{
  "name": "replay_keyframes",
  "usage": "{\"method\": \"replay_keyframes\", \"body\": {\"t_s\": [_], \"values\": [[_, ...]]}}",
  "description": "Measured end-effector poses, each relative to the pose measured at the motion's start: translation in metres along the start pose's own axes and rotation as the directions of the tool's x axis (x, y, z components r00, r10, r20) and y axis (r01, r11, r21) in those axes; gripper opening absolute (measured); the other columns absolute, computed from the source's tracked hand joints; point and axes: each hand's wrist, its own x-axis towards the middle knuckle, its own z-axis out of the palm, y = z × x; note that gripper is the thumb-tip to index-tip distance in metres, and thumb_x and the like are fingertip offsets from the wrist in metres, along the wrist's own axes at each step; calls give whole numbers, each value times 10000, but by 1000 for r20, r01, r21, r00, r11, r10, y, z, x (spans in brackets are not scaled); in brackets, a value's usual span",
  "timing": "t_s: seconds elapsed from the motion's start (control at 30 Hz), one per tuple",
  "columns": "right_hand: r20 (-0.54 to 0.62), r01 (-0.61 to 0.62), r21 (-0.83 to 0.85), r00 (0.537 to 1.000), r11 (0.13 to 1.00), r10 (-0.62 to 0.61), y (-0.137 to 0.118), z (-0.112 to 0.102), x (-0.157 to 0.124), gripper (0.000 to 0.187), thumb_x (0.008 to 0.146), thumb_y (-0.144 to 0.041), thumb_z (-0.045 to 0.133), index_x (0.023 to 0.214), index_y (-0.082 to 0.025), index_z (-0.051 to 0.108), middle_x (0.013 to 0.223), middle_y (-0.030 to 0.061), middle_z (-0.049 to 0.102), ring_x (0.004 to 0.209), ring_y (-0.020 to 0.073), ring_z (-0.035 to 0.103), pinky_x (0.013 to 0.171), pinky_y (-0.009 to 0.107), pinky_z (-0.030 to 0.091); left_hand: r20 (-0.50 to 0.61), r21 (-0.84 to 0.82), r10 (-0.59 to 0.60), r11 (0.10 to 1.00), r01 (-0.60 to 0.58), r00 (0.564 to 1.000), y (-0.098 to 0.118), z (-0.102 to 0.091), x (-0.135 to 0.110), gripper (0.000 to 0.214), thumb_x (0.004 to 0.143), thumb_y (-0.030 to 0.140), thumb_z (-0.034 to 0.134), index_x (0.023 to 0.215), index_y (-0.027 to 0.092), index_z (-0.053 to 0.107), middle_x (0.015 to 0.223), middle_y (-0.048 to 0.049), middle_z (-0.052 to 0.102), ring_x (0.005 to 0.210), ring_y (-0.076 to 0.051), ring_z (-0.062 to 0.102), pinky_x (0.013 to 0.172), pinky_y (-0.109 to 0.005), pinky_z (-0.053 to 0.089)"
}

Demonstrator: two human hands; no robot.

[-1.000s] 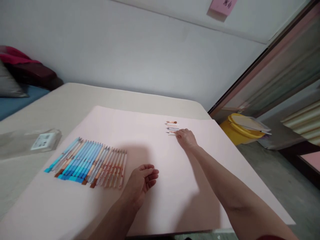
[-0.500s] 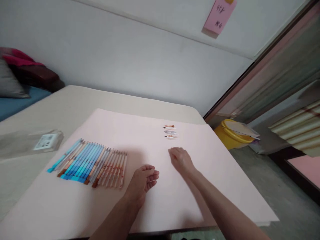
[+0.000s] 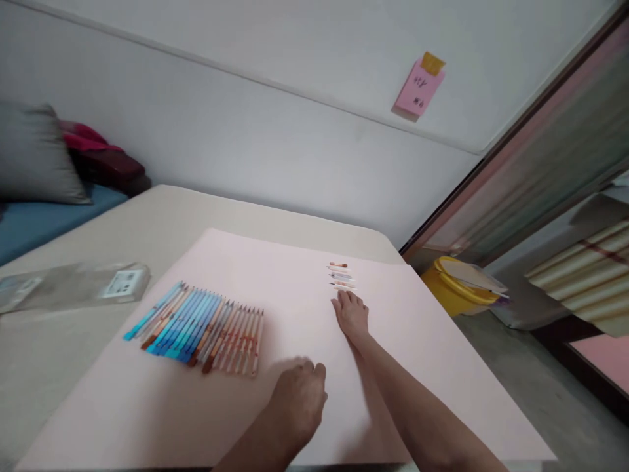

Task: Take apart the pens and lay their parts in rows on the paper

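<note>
My right hand (image 3: pixel 352 313) lies palm down on a pale pink sheet (image 3: pixel 403 367), its fingers stretched out just below a small group of slim pens or brushes (image 3: pixel 343 276). The fingertips are near or touching the lowest one; I cannot tell which. My left hand (image 3: pixel 301 400) hovers over the front of the sheet, its back up and its fingers curled, with nothing visible in them. To its left lies a tidy row of slim pencil-like sticks (image 3: pixel 201 324) in blue, brown and pale pink, their dark points facing away from me.
A clear plastic packet (image 3: pixel 83 288) with a white label lies on the beige table (image 3: pixel 177 203), left of the sheet. A grey cushion (image 3: pixel 39 154) is on a blue seat. A yellow bucket (image 3: pixel 449 285) stands on the floor at right. A pink note (image 3: pixel 419 92) hangs on the wall.
My right hand has opened from a closed pinch and its fingers are now stretched out, closer to the small group. My left hand has turned back up and curled. The view has tilted up.
</note>
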Motion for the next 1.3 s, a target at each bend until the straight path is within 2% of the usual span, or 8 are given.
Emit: {"method": "replay_keyframes", "body": {"t_s": [0.2,0.4,0.73,0.87,0.9,1.0,1.13,1.3], "values": [[-11,-3,-80,1000,997,3,-2,6,-3,411,928,-448,310,1238,-231,472,1228,122,519,1082,271,452,825,393,316,20,226,86,970,-88,996,-2,3,1,121,750,67,520,798,140,604,869,-206,625,907,-334,589,854,-484,387],[54,-96,18,994,995,95,-9,-6,-4,367,921,-408,347,1176,-215,527,1222,107,529,1109,262,427,867,372,289,325,631,-43,754,-182,945,16,-1,6,296,790,59,441,1048,67,585,1007,-191,622,962,-294,565,853,-456,408],[239,-219,194,956,956,171,-35,-52,-3,283,851,-291,443,779,-161,684,859,118,675,842,211,592,699,286,370,332,625,-9,751,-213,943,10,-7,4,290,784,45,415,1012,79,591,995,-165,634,944,-281,579,823,-441,429],[268,-167,391,962,905,62,-68,-73,-39,303,853,-393,433,902,-234,687,877,24,699,780,152,613,668,238,403,303,624,77,737,-259,950,11,-5,3,291,770,55,440,1011,85,599,958,-169,645,896,-285,598,771,-442,452],[270,-154,462,962,874,27,-78,-74,-51,309,848,-405,434,881,-235,690,845,13,700,763,144,612,667,232,409,302,617,115,734,-286,946,12,-4,3,292,766,51,438,999,86,610,941,-168,651,876,-284,604,754,-435,459],[367,-299,801,930,518,-30,-103,-72,-82,255,744,-395,565,712,-174,689,698,36,674,675,162,589,628,261,409,321,600,163,727,-334,933,13,1,2,298,744,13,415,900,80,660,866,-167,676,794,-271,628,686,-392,477],[583,-577,812,809,86,-76,-121,-77,-99,295,639,-434,658,658,-140,667,632,33,639,549,135,541,521,249,372,346,614,232,677,-407,909,6,5,-3,241,704,37,458,760,73,690,748,-163,682,713,-271,634,648,-391,487],[560,-564,826,821,3,-110,-125,-105,-102,258,700,-393,634,667,-141,673,700,54,666,629,145,584,606,255,421,186,613,537,592,-524,823,2,3,-9,250,647,84,526,833,70,691,810,-169,681,800,-296,625,720,-436,487]]}}
